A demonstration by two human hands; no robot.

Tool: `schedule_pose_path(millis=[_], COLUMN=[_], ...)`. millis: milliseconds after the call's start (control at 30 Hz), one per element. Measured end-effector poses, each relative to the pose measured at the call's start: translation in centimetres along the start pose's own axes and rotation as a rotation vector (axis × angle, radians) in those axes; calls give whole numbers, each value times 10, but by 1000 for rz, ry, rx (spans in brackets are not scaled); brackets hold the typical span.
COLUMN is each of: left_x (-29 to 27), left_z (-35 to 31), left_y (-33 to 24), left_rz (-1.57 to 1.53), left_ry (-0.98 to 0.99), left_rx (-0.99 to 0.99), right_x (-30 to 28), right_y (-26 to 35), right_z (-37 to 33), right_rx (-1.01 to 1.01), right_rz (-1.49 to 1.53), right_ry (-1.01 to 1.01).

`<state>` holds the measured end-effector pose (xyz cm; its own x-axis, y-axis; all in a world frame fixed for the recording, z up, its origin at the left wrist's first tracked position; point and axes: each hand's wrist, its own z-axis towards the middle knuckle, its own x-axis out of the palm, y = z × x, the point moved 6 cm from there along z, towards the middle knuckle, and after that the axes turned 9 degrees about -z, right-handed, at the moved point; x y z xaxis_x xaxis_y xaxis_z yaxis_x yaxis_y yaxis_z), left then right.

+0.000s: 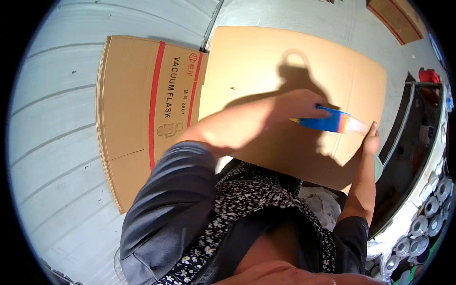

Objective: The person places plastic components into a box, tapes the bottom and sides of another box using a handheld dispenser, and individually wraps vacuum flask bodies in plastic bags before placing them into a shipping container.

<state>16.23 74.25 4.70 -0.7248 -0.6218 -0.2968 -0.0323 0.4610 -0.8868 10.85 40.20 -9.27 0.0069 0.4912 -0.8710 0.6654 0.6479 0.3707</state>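
Note:
A large plain brown cardboard box (266,47) lies in front of me, with a broad shadow across its top. Over the right part of that surface, my left hand (308,103) is closed around a blue tape dispenser (325,119) with a yellow tip and a pink-and-yellow end. A whitish, see-through strip of tape (356,125) runs from it to the right edge of the box. There my right hand (371,138) grips the cardboard edge by the end of the strip. Part of its fingers is hidden.
Left of the box lies a flat carton (128,95) with red stripes and dark print. A dark metal-framed rack (403,142) stands close on the right, with several grey rolls (419,225) below it. Another carton (396,19) sits at the far right.

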Motion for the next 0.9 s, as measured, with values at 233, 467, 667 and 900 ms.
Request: schedule_pose_path(millis=[233, 467, 667, 900], left_x=[-224, -206, -129, -147], left_z=[-244, -192, -177, -330], left_y=[174, 367, 397, 282], left_rz=[451, 986, 910, 938], left_ry=[-129, 113, 214, -122], left_rx=[-679, -910, -654, -630], right_x=[-6, -19, -37, -106], right_y=[-6, -34, -67, -22], right_z=[2, -11, -59, -93], right_rx=[3, 46, 205, 63], right_rz=[-68, -83, 69, 556], right_ry=[-78, -202, -143, -177])
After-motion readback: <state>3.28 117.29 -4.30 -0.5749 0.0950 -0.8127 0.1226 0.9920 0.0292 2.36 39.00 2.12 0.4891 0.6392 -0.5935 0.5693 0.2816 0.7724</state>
